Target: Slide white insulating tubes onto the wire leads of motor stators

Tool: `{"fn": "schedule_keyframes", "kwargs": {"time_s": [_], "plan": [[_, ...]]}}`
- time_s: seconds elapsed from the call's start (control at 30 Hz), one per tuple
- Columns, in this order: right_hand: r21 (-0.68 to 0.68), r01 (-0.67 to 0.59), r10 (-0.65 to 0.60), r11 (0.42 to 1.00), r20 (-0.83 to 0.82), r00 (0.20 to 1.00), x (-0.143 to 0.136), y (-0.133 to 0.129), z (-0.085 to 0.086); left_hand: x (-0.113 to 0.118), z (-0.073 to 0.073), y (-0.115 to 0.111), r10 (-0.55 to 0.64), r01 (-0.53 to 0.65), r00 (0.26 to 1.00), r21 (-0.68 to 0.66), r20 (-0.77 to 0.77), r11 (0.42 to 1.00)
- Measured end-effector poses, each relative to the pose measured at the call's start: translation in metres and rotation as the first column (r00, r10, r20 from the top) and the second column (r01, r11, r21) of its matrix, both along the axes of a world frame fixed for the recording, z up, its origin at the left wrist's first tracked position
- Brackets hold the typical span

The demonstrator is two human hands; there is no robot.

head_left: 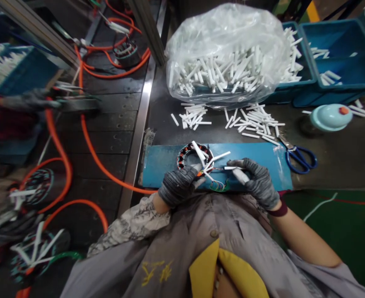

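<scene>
A ring-shaped motor stator (182,159) with black and orange windings lies on a blue board (157,159) in front of me. White sleeves (221,155) stick out from its wire leads at several angles. My left hand (179,184), in a grey knit glove, is closed on the leads at the stator's near edge. My right hand (259,182), gloved alike, pinches a short white sleeve (231,168) between thumb and fingers. That sleeve points left, in line with a thin lead. Beneath the leads sits a small bundle of green wires (218,186).
Loose white sleeves (257,120) lie beyond the board, before a clear plastic bag (226,54) full of them. Blue-handled scissors (302,159), a light-blue lidded bottle (331,117) and a blue bin (344,58) are to the right. At left, another person's gloved hands (13,227) work near stators and orange hoses (90,145).
</scene>
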State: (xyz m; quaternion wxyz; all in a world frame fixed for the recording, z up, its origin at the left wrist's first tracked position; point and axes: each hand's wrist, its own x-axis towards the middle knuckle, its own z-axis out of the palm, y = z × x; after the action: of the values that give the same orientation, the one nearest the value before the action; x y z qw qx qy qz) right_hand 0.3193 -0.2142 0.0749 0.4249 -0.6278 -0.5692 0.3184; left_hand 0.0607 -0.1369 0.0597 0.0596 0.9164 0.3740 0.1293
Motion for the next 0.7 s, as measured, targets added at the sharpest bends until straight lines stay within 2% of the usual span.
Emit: {"fn": "schedule_keyframes", "kwargs": {"time_s": [0.13,0.3,0.43,0.6,0.63,0.7], "plan": [[-0.088,0.048,-0.063,0.995,-0.173,0.983,0.0,0.004,-0.016,0.0,0.001,0.0,-0.015,0.014,1.0,0.029,0.016,0.999],[-0.133,-0.044,0.004,0.99,-0.288,0.958,0.007,0.007,-0.021,0.0,0.0,0.002,-0.022,0.022,1.0,-0.032,-0.009,0.999],[-0.04,-0.09,0.077,0.995,-0.259,0.963,-0.004,0.009,-0.021,0.002,0.0,0.002,-0.025,0.025,0.999,-0.005,-0.023,1.0],[0.077,-0.196,0.191,0.978,0.068,0.979,-0.02,0.02,-0.015,0.001,-0.002,0.002,-0.037,0.04,0.998,0.054,-0.047,0.998],[0.065,-0.233,0.228,0.97,0.073,0.971,-0.019,0.022,-0.014,0.0,-0.002,0.002,-0.045,0.049,0.998,0.063,-0.05,0.997],[-0.009,-0.358,0.356,0.934,-0.085,0.931,-0.013,0.025,-0.012,-0.001,-0.004,0.002,-0.07,0.075,0.996,0.077,-0.057,0.994]]}}
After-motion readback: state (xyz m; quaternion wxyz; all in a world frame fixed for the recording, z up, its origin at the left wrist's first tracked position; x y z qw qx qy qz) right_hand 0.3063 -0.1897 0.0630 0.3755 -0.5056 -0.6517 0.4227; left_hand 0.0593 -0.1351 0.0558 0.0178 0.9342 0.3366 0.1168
